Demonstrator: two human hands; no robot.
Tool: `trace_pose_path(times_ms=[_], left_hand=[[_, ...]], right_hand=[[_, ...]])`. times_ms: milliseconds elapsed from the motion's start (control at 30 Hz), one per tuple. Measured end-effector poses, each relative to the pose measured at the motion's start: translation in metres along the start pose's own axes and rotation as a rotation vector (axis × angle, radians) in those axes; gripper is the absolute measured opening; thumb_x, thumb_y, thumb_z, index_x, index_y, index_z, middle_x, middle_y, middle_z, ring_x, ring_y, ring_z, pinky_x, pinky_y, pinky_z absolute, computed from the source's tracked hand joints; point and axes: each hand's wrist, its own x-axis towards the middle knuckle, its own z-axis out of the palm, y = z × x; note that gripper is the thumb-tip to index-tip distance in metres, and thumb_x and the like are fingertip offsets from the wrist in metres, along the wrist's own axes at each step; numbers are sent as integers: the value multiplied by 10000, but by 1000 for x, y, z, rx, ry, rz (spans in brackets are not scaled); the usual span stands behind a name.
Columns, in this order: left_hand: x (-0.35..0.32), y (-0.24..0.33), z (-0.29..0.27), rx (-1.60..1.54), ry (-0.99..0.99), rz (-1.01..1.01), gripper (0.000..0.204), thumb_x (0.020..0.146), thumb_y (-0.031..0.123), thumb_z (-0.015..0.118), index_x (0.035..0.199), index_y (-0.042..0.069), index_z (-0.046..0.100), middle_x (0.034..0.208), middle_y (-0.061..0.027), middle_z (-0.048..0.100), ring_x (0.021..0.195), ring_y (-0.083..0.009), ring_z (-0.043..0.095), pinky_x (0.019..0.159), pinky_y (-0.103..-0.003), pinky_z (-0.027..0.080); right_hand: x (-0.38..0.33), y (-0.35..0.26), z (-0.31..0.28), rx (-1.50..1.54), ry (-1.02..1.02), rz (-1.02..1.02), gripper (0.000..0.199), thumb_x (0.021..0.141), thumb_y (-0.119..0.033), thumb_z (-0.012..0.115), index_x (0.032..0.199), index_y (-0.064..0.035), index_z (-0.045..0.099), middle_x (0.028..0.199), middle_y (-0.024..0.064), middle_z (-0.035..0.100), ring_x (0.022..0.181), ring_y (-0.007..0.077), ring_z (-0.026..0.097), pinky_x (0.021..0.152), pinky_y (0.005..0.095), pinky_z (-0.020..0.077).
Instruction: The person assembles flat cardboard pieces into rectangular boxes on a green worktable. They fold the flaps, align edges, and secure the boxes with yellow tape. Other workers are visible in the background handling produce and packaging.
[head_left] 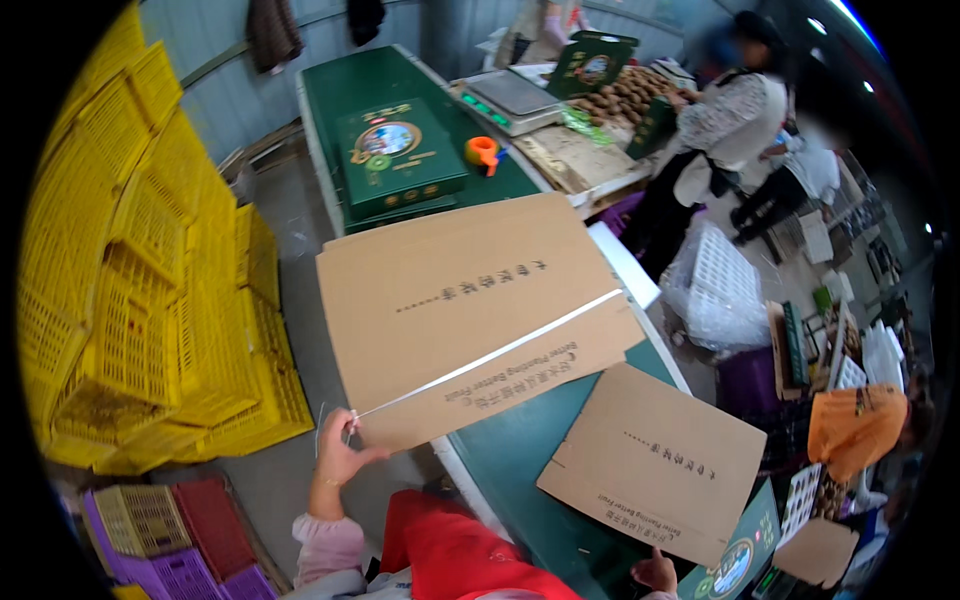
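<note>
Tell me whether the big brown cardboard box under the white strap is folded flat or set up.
Folded flat: the big brown cardboard box lies as one sheet on the green table, white strap across it.

A long green table point(345, 85) runs away toward a grey wall point(215, 60). Left of the table, yellow crates point(140, 280) stack high on grey floor point(290, 220); purple and red crates point(170, 545) sit nearer.
</note>
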Motion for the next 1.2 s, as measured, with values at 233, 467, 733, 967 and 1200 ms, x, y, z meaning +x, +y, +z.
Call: trace_pose_path(times_ms=[233,467,733,967,1200], left_hand=[[-5,-5,0,197,-10,112,363,493,91,790,606,56,448,621,-71,437,653,-278,447,585,-347,354],[31,1,4,494,124,231,344,521,86,735,519,78,390,591,-67,452,645,-283,424,621,-390,345],[-43,10,44,380,76,299,164,577,111,714,610,123,554,656,2,533,773,-229,522,752,-375,364],[-58,-11,54,649,224,401,132,598,102,670,654,136,555,696,15,534,803,-223,509,799,-407,335],[-44,16,59,691,80,354,133,599,123,671,684,154,574,724,20,559,845,-224,489,827,-423,316]], right_hand=[[-110,-221,168,-733,305,-1252,155,796,-162,638,881,-32,643,844,159,638,793,348,606,698,393,491],[-94,-398,301,-987,317,-2264,260,743,-24,487,993,-28,558,983,99,572,986,291,509,880,356,423],[-77,-410,265,-1400,-49,-2203,170,685,-75,568,848,-121,588,923,31,546,915,234,509,862,341,407],[-64,-382,218,-1143,96,-2344,257,581,-36,555,816,-137,583,961,-32,556,948,214,475,931,433,340],[0,-391,165,-1181,339,-2247,242,602,-75,576,835,-139,577,975,-12,547,945,214,475,930,425,338]])
